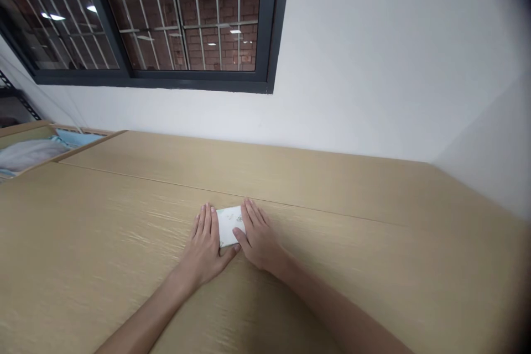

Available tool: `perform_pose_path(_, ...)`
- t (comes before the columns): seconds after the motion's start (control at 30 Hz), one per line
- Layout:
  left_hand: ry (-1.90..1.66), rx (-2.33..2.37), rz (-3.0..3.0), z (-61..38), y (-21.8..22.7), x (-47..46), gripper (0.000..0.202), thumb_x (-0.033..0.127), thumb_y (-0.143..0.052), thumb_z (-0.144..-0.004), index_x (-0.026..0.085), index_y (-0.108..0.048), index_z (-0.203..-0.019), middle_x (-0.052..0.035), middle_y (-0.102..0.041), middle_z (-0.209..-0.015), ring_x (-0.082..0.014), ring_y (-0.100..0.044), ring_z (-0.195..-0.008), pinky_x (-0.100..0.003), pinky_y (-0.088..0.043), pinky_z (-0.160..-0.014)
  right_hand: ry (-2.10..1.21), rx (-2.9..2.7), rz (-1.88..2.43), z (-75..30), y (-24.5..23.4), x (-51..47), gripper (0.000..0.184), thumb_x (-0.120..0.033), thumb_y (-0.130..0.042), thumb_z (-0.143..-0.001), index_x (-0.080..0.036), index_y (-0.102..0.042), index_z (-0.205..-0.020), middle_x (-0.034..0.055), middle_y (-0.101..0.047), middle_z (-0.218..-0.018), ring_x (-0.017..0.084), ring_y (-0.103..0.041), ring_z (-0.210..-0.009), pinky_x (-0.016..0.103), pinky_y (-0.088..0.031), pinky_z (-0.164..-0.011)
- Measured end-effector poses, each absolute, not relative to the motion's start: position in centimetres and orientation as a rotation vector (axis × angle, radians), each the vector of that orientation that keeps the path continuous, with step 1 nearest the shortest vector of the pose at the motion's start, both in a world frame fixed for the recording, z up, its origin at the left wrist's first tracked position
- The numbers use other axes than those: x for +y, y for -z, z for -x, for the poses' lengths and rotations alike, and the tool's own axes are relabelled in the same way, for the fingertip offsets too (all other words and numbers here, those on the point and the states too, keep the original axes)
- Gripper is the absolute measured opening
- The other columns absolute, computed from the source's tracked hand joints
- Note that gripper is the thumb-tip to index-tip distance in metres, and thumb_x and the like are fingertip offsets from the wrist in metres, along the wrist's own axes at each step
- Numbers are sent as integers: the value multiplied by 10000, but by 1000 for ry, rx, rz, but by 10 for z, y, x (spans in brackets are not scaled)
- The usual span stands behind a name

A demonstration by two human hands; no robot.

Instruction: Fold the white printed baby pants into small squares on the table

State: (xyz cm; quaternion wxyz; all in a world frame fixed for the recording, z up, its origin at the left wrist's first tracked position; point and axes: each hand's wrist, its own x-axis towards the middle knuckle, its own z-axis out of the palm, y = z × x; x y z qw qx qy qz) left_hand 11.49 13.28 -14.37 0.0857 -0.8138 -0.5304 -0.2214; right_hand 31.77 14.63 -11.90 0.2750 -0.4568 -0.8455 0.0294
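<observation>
Head view: my 2 forearms lead to 2 hands lying flat on the tabletop [373,265]. My left hand [205,251] and right hand [259,240] have their fingers stretched out, unclenched, pressing down on 1 small folded white piece [228,224] between them. Far left, 1 wooden tray [91,144] holds 1 blue cloth [77,137] and 1 pale cloth [29,154]. Beyond is 1 barred window [166,22].

Left hand [205,251] and right hand [259,240], bare up the forearms (fingers [254,214] slender)
</observation>
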Motion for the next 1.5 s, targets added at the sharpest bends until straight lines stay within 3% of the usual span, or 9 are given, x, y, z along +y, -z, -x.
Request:
perform_pose_path(0.13,661,-1481,2518,-115,118,126,803,545,-549,-915,131,-264,-1541,-226,-319,-1593,-400,-316,-1462,-574,-322,-1143,-12,-2338,1109,-322,110,143,668,-455,-411,-1026,-69,-306,-1561,213,-278,-1628,347,-196,-1520,558,-215,-1208)
perform_pose_path(0.23,656,-1541,2557,-115,107,124,628,420,-603,-865,154,-449,-1412,-187,-520,-1433,-368,-508,-1273,-546,-394,-1055,-77,-2413,1038,-323,100,141,687,-525,-487,-980,-117,-376,-1522,200,-423,-1550,360,-358,-1426,565,-248,-1168)
perform_pose_path(0.37,694,-1593,2586,-113,110,129,691,433,-656,-813,132,-441,-1396,-200,-542,-1415,-384,-506,-1276,-567,-372,-1056,-183,-2421,1075,-328,92,146,739,-568,-589,-895,-143,-417,-1475,210,-538,-1437,372,-492,-1295,606,-227,-1138)
perform_pose_path(0.63,850,-1636,2629,-105,104,140,395,129,-472,-859,170,-544,-1245,-146,-674,-1217,-291,-613,-1141,-517,-406,-1037,-356,-2338,1021,-345,104,172,579,-134,-489,-844,-177,-441,-1419,169,-589,-1391,282,-534,-1289,499,-327,-1093)
perform_pose_path(0.77,1076,-1692,2624,-110,88,132,275,240,-396,-976,222,-623,-1130,-104,-667,-1164,-269,-618,-1104,-466,-460,-971,-592,-2032,1059,-345,90,175,382,-237,-548,-889,-206,-503,-1267,109,-693,-1153,265,-628,-1118,467,-439,-1002)
perform_pose_path(0.97,1920,-2084,2770,-128,77,110,429,478,-573,-939,245,-463,-1283,-55,-718,-1115,-216,-691,-937,-317,-554,-731,-1102,-1550,1018,-344,58,173,522,-362,-629,-862,-222,-398,-1309,64,-687,-1012,210,-681,-809,332,-545,-682)
perform_pose_path(1.1,1712,-2071,2969,-132,87,105,513,329,-536,-929,239,-341,-1395,-76,-719,-1139,-228,-694,-979,-383,-548,-857,-997,-1525,1223,-347,71,179,571,-411,-722,-814,-215,-451,-1276,99,-686,-1086,235,-685,-937,370,-560,-776)
perform_pose_path(1.33,968,-1838,2713,-134,107,109,291,349,-443,-977,200,-569,-1193,-137,-655,-1115,-318,-622,-1050,-523,-509,-919,-725,-1580,1450,-347,104,191,427,-424,-641,-883,-169,-533,-1208,149,-683,-1146,257,-673,-1021,432,-545,-882)
perform_pose_path(1.5,931,-1430,2709,-139,100,97,409,332,-498,-969,211,-517,-1360,-150,-563,-1381,-319,-559,-1250,-507,-513,-1026,-468,-2079,1219,-338,59,160,525,-419,-448,-1025,-149,-452,-1475,169,-462,-1536,298,-408,-1435,513,-330,-1182)
